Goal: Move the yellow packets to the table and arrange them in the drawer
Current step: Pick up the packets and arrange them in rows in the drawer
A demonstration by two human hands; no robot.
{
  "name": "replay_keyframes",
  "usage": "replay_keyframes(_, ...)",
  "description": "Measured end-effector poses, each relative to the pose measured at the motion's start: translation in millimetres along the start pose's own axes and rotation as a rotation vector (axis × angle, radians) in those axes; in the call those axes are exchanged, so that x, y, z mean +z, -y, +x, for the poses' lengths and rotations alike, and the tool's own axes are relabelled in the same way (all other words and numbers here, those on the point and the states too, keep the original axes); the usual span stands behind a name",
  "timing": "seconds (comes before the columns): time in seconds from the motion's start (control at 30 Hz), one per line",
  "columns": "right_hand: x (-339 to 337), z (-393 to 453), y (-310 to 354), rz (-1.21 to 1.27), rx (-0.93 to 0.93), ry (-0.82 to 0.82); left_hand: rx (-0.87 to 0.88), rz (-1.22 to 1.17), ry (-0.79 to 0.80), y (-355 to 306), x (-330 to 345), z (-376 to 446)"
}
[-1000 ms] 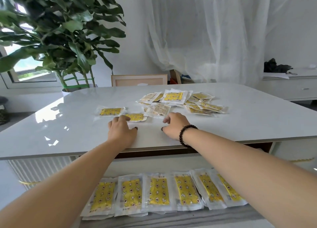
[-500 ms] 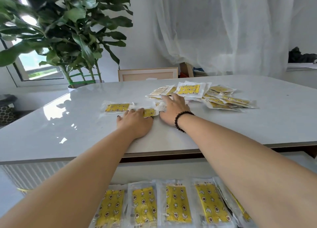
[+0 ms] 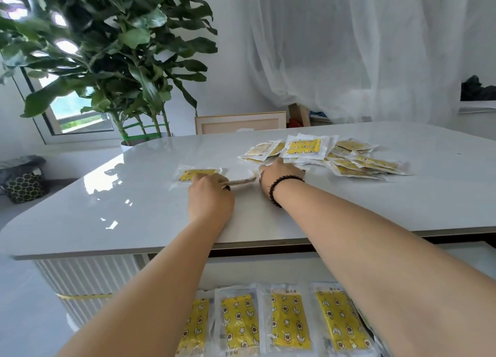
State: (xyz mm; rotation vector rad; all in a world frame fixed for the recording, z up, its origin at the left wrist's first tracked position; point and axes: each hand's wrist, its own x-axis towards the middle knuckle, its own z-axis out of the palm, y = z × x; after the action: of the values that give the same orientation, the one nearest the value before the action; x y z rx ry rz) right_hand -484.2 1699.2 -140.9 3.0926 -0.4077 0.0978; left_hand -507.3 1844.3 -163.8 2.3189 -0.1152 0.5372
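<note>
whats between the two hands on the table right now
In the head view, one packet spans the gap between the left hand and the right hand, lifted at an angle off the table. The left hand holds its near edge.

Glossy white tabletop (image 3: 134, 209): near-left and far-left surface bare, free passage for a hand. Near-right surface along the front edge also bare.

Obstacles on top: loose heap of yellow-printed clear plastic packets (image 3: 335, 155) at centre-right, overlapping, some tilted on one another. Single flat yellow packet (image 3: 197, 174) lies left of the heap; left hand (image 3: 210, 198) touches its near edge. A tilted packet seen edge-on (image 3: 241, 181) bridges the gap between left hand and right hand (image 3: 279, 173), blocking that gap.

Below the front edge: row of yellow star-printed packets (image 3: 290, 319) side by side, both forearms crossing above it.

Behind the table's far-left corner: large-leaved green potted plant (image 3: 112, 56), overhanging.
</note>
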Motion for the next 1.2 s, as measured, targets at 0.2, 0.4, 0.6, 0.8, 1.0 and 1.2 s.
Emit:
replay_keyframes(0.2,2.6,-16.0,-2.3,-0.122,-0.179,-0.202,-0.298,-0.311,-0.156,-1.6,-15.4,-0.1)
replay_keyframes(0.4,5.3,-51.1,-31.5,0.100,-0.230,-0.342,-0.421,-0.443,0.012,-9.5,-27.6,-12.3)
replay_keyframes(0.6,-19.0,-88.8,-62.5,0.721,-0.032,-0.517,-0.513,-0.531,0.122,-20.6,-48.7,-41.7)
replay_keyframes(0.8,-50.0,-131.0,-81.9,1.067,0.187,-0.525,-0.446,-0.626,0.278,-53.2,-77.2,-67.9)
replay_keyframes(1.0,-78.7,-183.1,-92.2,1.198,0.193,-0.493,-0.406,-0.665,0.243,-83.2,-116.7,-102.4)
replay_keyframes(1.2,-82.2,-234.7,-96.6,1.332,0.231,-0.395,-0.417,-0.788,0.185,-85.7,-151.5,-139.6)
